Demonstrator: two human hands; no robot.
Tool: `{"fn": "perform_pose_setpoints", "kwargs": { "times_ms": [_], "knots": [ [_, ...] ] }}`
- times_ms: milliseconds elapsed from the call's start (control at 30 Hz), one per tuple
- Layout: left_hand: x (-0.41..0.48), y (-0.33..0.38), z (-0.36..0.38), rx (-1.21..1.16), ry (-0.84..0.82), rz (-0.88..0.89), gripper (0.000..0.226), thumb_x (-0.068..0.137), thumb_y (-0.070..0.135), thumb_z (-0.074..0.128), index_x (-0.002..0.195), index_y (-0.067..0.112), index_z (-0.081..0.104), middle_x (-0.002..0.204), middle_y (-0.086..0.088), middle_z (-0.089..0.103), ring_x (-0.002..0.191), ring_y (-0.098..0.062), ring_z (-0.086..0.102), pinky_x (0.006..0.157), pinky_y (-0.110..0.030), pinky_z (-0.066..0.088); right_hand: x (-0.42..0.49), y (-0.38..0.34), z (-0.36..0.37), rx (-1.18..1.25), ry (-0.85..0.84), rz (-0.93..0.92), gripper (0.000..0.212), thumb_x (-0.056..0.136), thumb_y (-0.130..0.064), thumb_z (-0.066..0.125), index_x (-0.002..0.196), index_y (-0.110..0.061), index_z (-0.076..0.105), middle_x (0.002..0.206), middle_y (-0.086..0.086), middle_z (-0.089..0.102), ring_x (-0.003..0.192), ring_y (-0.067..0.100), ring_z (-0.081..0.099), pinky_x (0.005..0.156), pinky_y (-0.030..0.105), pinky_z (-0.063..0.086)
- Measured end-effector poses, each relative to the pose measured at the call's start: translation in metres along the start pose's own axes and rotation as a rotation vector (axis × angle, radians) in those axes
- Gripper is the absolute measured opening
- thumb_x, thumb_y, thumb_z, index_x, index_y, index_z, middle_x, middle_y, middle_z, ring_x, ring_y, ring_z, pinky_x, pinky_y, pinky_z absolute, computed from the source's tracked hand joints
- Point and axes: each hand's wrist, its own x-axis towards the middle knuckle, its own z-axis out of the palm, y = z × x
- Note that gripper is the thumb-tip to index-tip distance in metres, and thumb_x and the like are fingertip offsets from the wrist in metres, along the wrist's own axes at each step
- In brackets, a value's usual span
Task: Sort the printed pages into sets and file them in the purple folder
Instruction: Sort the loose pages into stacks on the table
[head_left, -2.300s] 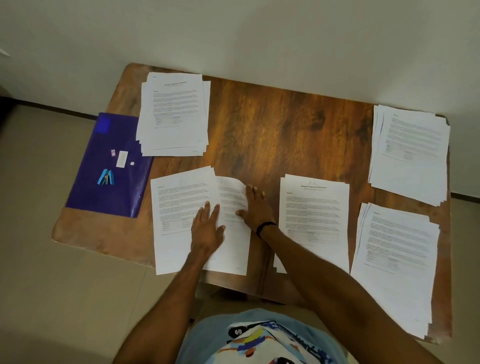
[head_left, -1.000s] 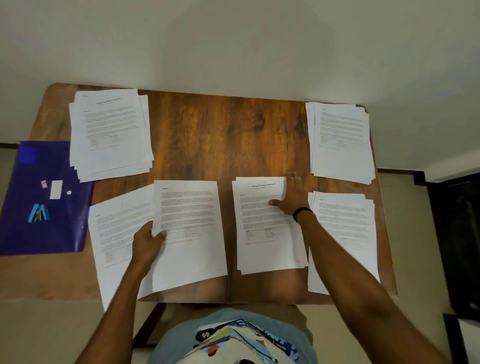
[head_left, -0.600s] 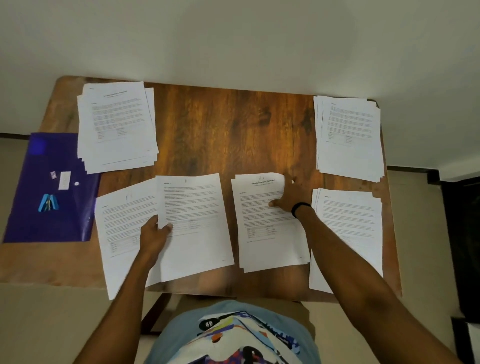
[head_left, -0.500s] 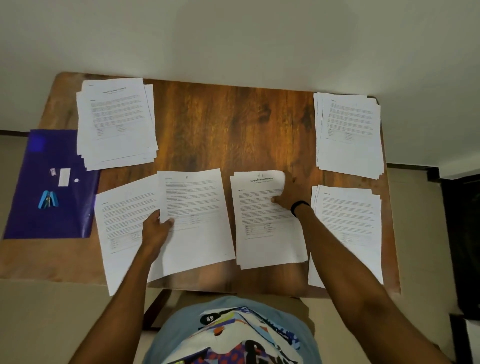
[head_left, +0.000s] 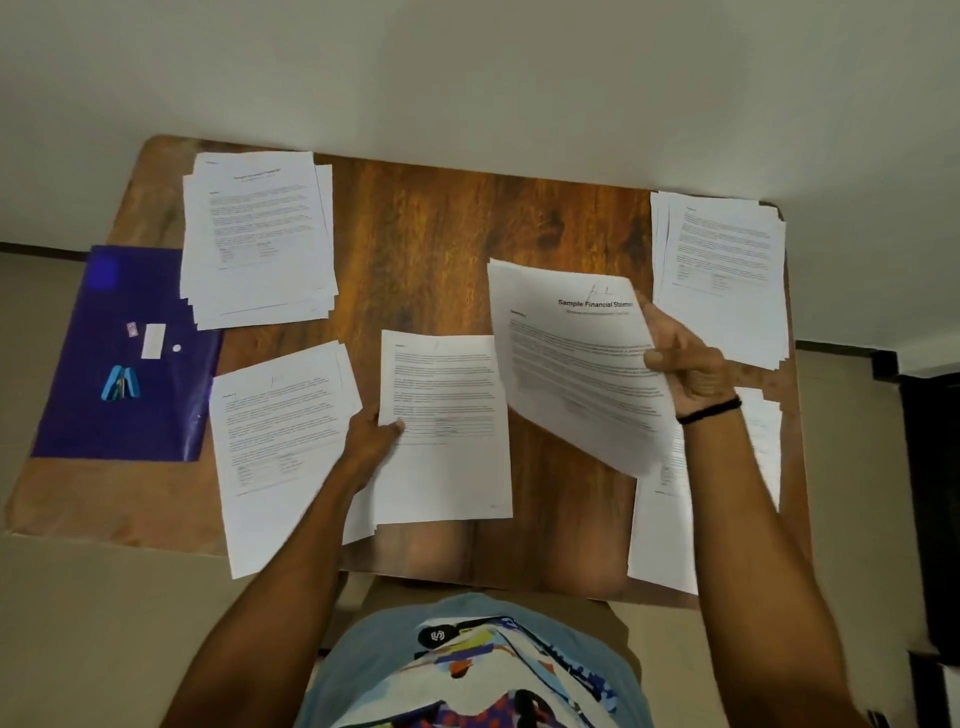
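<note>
My right hand grips the right edge of a printed title page headed "Sample Financial Statement", lifted and tilted above the table. My left hand pinches the left edge of another printed page, raised slightly over the near-left pile. A purple folder lies at the table's left edge. More paper piles sit at far left, far right and near right, the last partly hidden by my right arm.
The wooden table stands against a pale wall. On the folder lie a small blue stapler and a white label. Floor shows on both sides, and a dark object stands at the right edge.
My right hand has lifted the title page off the middle pile; bare wood now shows there. My left hand keeps hold of its page. The camera view shifted slightly.
</note>
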Motion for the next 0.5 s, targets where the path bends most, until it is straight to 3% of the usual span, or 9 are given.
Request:
{"fn": "perform_pose_setpoints", "kwargs": {
  "times_ms": [67, 100, 167, 233, 333, 433, 500],
  "knots": [
    [0.002, 0.004, 0.009, -0.037, -0.025, -0.032, 0.042, 0.098, 0.017, 0.062, 0.139, 0.014, 0.055, 0.136, -0.005, 0.06, 0.123, -0.028, 0.058, 0.101, -0.04, 0.046, 0.018, 0.023, -0.014, 0.031, 0.057, 0.07, 0.075, 0.085, 0.017, 0.049, 0.153, -0.009, 0.029, 0.146, 0.024, 0.042, 0.132, 0.044, 0.045, 0.105, 0.054, 0.046],
    [0.002, 0.008, 0.013, -0.053, -0.045, -0.047, 0.042, 0.099, 0.018, 0.061, 0.14, 0.014, 0.053, 0.135, -0.004, 0.06, 0.121, -0.026, 0.058, 0.099, -0.04, 0.047, 0.029, 0.035, -0.022, -0.073, 0.17, 0.14, 0.067, 0.087, 0.018, 0.047, 0.15, -0.004, 0.036, 0.142, 0.024, 0.048, 0.131, 0.043, 0.048, 0.102, 0.051, 0.05],
    [0.002, 0.014, 0.018, -0.108, -0.1, -0.07, 0.042, 0.102, 0.025, 0.056, 0.142, 0.016, 0.051, 0.135, -0.003, 0.059, 0.117, -0.025, 0.059, 0.095, -0.039, 0.049, 0.049, 0.059, -0.041, -0.453, 0.484, 0.274, 0.058, 0.086, 0.015, 0.058, 0.141, 0.0, 0.047, 0.132, 0.02, 0.059, 0.128, 0.044, 0.052, 0.083, 0.037, 0.06],
    [0.0, 0.019, 0.02, -0.173, -0.162, -0.093, 0.041, 0.103, 0.037, 0.05, 0.14, 0.019, 0.052, 0.132, -0.003, 0.062, 0.113, -0.025, 0.063, 0.088, -0.036, 0.053, 0.064, 0.085, -0.059, -0.734, 0.754, 0.314, 0.068, 0.077, 0.005, 0.075, 0.138, -0.007, 0.046, 0.127, 0.015, 0.06, 0.122, 0.04, 0.057, 0.069, 0.026, 0.06],
    [-0.002, 0.023, 0.023, -0.233, -0.215, -0.092, 0.042, 0.101, 0.052, 0.045, 0.131, 0.027, 0.057, 0.121, -0.002, 0.07, 0.106, -0.027, 0.069, 0.084, -0.038, 0.058, 0.081, 0.119, -0.082, -0.894, 0.886, 0.22, 0.089, 0.063, -0.015, 0.081, 0.139, -0.017, 0.037, 0.129, 0.007, 0.057, 0.117, 0.027, 0.058, 0.09, 0.04, 0.057],
    [-0.001, 0.023, 0.026, -0.25, -0.209, -0.085, 0.044, 0.095, 0.056, 0.05, 0.126, 0.027, 0.059, 0.117, -0.005, 0.071, 0.103, -0.03, 0.07, 0.091, -0.046, 0.057, 0.098, 0.13, -0.073, -0.907, 0.982, 0.18, 0.086, 0.073, -0.003, 0.077, 0.144, -0.019, 0.03, 0.125, 0.002, 0.054, 0.109, 0.021, 0.057, 0.088, 0.035, 0.054],
    [0.0, 0.022, 0.029, -0.209, -0.199, -0.076, 0.041, 0.096, 0.054, 0.052, 0.126, 0.028, 0.059, 0.117, -0.003, 0.071, 0.105, -0.029, 0.07, 0.095, -0.048, 0.055, 0.105, 0.135, -0.068, -0.836, 1.005, 0.178, 0.078, 0.075, 0.0, 0.076, 0.139, -0.018, 0.037, 0.123, 0.003, 0.058, 0.106, 0.021, 0.06, 0.086, 0.037, 0.056]
  ]
}}
